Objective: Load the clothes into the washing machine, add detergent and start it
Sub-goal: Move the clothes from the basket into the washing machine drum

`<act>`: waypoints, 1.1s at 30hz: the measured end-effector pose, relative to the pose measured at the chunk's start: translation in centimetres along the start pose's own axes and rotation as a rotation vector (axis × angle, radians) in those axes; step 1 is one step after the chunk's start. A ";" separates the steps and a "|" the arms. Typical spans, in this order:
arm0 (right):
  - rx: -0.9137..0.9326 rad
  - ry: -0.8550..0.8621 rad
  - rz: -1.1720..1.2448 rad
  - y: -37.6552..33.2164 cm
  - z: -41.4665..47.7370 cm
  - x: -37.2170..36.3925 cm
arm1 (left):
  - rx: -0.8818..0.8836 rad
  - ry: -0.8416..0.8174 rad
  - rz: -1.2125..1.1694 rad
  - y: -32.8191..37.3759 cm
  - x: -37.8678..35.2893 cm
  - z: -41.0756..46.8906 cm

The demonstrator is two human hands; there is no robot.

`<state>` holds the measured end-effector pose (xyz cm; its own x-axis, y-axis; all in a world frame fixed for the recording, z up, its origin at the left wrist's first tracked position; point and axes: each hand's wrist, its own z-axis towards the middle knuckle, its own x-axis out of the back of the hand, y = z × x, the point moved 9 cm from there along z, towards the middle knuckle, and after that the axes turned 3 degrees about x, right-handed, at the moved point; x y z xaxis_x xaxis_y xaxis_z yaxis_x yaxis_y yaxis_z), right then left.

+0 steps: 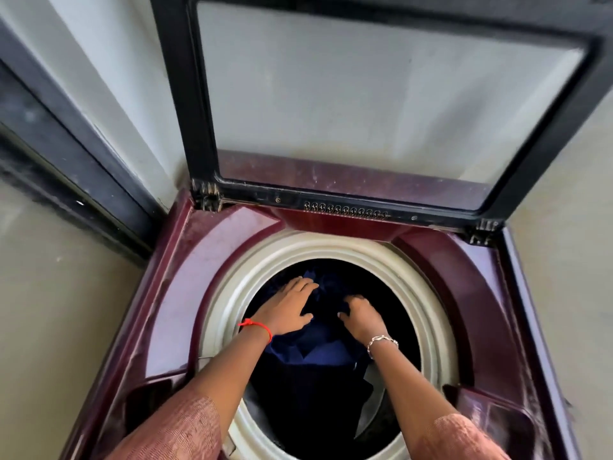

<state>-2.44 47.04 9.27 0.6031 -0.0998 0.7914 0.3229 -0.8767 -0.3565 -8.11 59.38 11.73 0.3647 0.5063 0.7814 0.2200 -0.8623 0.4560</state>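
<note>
Both your forearms reach down into the washing machine (205, 260). Your left hand (287, 307) lies flat on the dark blue clothes (311, 350), fingers spread and released. Your right hand (361, 315) digs in, fingers grasping cloth. The heap runs from you toward the raised lid (172, 94).

Drum floor presumably under dark clothes (315, 351)

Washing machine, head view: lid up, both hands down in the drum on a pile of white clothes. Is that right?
No. The head view shows the clothes are dark blue, not white. The rest holds: lid up, left hand and right hand both in the drum on them.
</note>
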 end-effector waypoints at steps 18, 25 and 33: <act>0.014 0.592 0.195 0.9 -26.5 17.9 | -0.442 0.193 0.121 23.0 8.4 -13.9; -0.135 0.696 0.140 11.4 -32.8 19.8 | -0.636 0.182 0.150 35.8 5.9 -13.9; -0.352 0.578 0.215 29.2 -37.2 17.8 | -0.643 0.036 0.277 48.1 -4.2 -7.0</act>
<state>-9.44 2.20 31.40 0.1120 -0.4359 0.8930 -0.0740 -0.8998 -0.4300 -5.40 15.79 33.36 0.2969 0.2763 0.9141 -0.4601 -0.7974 0.3905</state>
